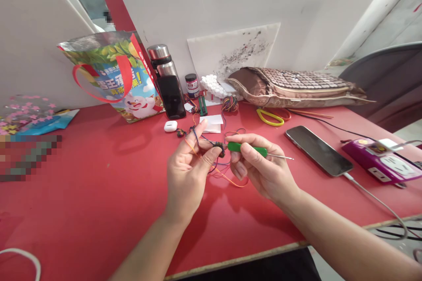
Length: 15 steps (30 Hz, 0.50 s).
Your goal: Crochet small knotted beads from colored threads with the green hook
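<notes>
My right hand (263,162) grips a crochet hook (248,148) by its green handle; one thin metal end sticks out to the right, and the other meets the work on the left. Between thumb and fingers, my left hand (189,171) pinches a small dark piece of crochet (219,148). Orange and dark blue strands run over the left fingers. Loose orange yarn (235,183) loops below and between the hands, above the red table (108,210). Fingers partly hide the crochet piece.
Behind the hands are folded white paper (212,123), an earbud case (170,126), a yarn ball (230,103) and yellow-handled scissors (270,118). A charging phone (318,150) and purple power strip (382,160) lie right. A bag (115,83), dark phone (171,96) and steel flask (163,59) stand back left.
</notes>
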### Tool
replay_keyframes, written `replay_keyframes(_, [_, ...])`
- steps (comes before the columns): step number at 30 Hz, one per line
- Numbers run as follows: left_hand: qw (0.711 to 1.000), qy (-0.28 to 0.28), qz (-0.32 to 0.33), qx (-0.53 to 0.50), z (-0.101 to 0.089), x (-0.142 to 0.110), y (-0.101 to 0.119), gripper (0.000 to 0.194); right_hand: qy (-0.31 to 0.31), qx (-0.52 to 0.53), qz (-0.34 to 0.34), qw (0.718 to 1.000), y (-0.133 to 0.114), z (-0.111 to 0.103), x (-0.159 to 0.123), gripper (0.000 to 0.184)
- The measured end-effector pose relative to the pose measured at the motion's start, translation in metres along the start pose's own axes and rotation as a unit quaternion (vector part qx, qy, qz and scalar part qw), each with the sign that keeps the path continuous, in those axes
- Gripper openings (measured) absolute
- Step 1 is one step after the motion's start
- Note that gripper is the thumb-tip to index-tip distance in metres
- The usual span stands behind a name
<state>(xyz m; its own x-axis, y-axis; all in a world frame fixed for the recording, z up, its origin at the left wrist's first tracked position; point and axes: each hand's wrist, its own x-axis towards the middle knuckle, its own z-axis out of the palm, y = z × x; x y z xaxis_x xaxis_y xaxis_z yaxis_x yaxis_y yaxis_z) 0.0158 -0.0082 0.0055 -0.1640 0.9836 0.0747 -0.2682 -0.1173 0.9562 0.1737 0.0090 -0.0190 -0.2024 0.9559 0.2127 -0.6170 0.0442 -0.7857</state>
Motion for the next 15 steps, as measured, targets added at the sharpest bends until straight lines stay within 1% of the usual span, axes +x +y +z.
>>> replay_keyframes(3, [1.0, -0.012, 0.001, 0.007, 0.0, 0.001, 0.002, 0.05, -0.003, -0.006, -0.003, 1.0, 0.001, -0.001, -0.002, 0.018])
replay_keyframes(6, [0.999, -0.032, -0.006, -0.007, 0.001, 0.003, 0.004, 0.054, -0.012, -0.042, -0.011, 0.999, 0.004, -0.004, -0.005, 0.021])
replay_keyframes(8, [0.999, -0.046, -0.018, -0.018, 0.0, 0.005, 0.005, 0.06, -0.026, -0.107, -0.032, 0.993, 0.004, -0.005, -0.007, 0.022])
replay_keyframes(9, [0.998, -0.05, -0.028, -0.022, -0.001, 0.007, 0.006, 0.064, -0.038, -0.156, -0.052, 0.986, 0.003, -0.005, -0.007, 0.021])
replay_keyframes(10, [0.998, -0.051, -0.04, -0.027, -0.002, 0.008, 0.006, 0.067, -0.052, -0.216, -0.077, 0.972, 0.001, -0.004, -0.006, 0.019])
replay_keyframes(11, [0.997, -0.05, -0.053, -0.033, -0.003, 0.01, 0.007, 0.071, -0.07, -0.279, -0.11, 0.951, -0.002, -0.003, -0.003, 0.018])
replay_keyframes(13, [0.995, -0.043, -0.078, -0.054, -0.005, 0.013, 0.009, 0.076, -0.111, -0.378, -0.196, 0.898, -0.01, -0.001, 0.004, 0.021])
replay_keyframes(15, [0.992, -0.032, -0.098, -0.079, -0.006, 0.015, 0.011, 0.079, -0.174, -0.439, -0.281, 0.836, -0.018, 0.002, 0.014, 0.027])
